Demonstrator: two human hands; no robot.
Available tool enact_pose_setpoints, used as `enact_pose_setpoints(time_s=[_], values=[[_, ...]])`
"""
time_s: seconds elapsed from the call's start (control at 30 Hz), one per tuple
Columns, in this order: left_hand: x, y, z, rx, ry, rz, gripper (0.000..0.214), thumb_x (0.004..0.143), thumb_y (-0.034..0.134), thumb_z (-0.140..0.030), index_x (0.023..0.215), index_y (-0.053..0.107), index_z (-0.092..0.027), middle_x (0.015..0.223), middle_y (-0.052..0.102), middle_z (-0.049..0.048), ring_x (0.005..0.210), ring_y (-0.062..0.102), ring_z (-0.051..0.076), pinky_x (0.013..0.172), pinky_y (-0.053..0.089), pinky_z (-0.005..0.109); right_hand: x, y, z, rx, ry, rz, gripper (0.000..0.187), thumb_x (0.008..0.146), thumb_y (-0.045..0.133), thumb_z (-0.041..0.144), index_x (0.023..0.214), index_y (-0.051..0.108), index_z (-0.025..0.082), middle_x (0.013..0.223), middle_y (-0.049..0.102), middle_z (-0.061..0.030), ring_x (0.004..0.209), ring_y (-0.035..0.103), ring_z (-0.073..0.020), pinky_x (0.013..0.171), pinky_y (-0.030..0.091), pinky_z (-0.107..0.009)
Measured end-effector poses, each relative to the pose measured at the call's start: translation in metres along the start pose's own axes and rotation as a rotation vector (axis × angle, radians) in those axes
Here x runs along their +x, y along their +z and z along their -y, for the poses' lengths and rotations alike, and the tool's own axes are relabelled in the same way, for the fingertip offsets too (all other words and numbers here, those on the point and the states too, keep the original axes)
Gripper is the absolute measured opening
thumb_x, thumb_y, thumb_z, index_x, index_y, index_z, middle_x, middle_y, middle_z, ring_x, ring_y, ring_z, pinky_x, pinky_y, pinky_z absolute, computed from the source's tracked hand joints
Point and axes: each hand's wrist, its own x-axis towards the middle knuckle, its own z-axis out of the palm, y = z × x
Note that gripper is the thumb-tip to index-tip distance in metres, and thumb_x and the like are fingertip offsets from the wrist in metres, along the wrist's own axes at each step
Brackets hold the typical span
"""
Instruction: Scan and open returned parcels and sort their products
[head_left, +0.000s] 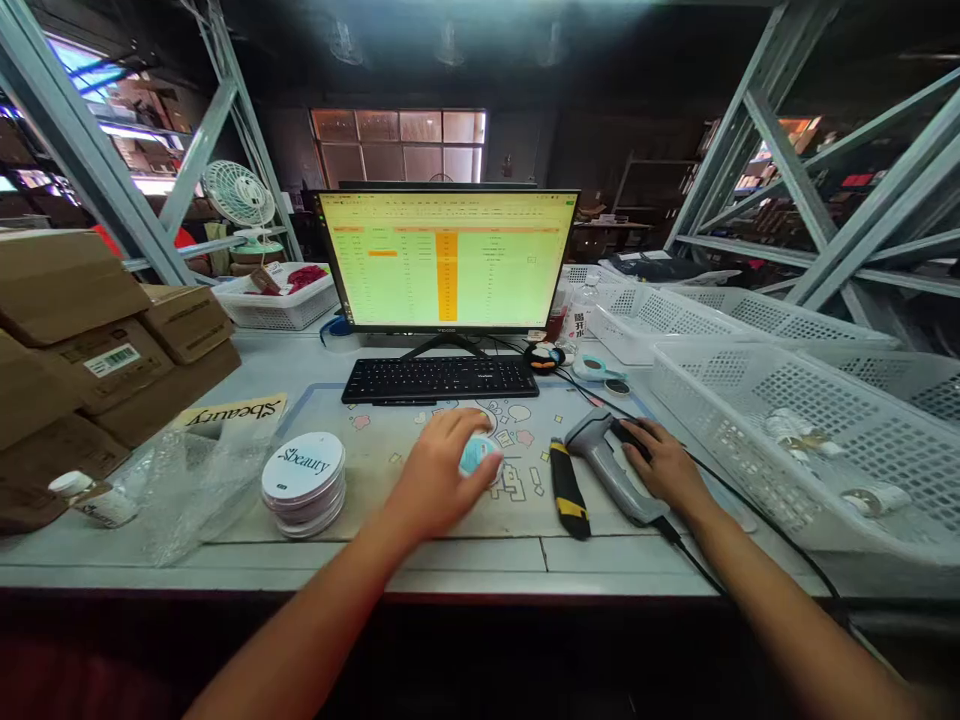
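Over the desk mat, my left hand curls its thumb and fingers around a small round teal-and-white item; its exact kind is unclear. My right hand rests on a black computer mouse, partly hidden under the fingers. Beside the mouse lies a grey barcode scanner with a cable. A black-and-yellow utility knife lies just left of the scanner. To the left of my left hand stands a stack of round white cards printed with lettering.
A keyboard sits before a lit monitor showing a spreadsheet. White plastic baskets line the right side, some small bottles inside one. Cardboard boxes, clear plastic wrap and a small white-capped bottle occupy the left.
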Motion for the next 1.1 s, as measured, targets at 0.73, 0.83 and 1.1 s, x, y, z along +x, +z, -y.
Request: enact_pose_setpoints(time_s=[0.73, 0.83, 1.1], values=[[0.150, 0.135, 0.105, 0.431, -0.303, 0.521, 0.082, 0.087, 0.074, -0.057, 0.155, 0.046, -0.021, 0.175, 0.023, 0.0150, 0.162, 0.013, 0.043, 0.129, 0.020, 0.064, -0.004, -0.001, 0.008, -0.014, -0.017, -0.034, 0.050, 0.103, 0.046, 0.043, 0.143, 0.067, 0.021, 0.141, 0.062, -0.0179, 0.122, 0.064, -0.0355, 0.104, 0.056, -0.056], [0.151, 0.134, 0.102, 0.394, -0.302, 0.509, 0.071, 0.085, 0.080, -0.051, 0.144, 0.058, -0.017, 0.172, 0.031, 0.0178, 0.160, 0.019, 0.047, 0.126, 0.024, 0.069, -0.004, -0.001, 0.007, -0.011, -0.016, -0.038, 0.050, 0.103, 0.046, 0.043, 0.142, 0.068, 0.021, 0.141, 0.062, -0.0170, 0.121, 0.065, -0.0351, 0.105, 0.056, -0.056], [0.134, 0.067, 0.017, 0.050, 0.010, -0.055, 0.016, 0.104, 0.059, -0.030, 0.103, 0.069, -0.018, 0.119, 0.072, 0.0108, 0.119, 0.065, 0.021, 0.107, 0.053, 0.037, -0.004, 0.006, -0.004, 0.000, -0.080, -0.084, 0.051, 0.103, 0.044, 0.047, 0.139, 0.070, 0.021, 0.138, 0.064, -0.0178, 0.119, 0.067, -0.0349, 0.102, 0.058, -0.054]])
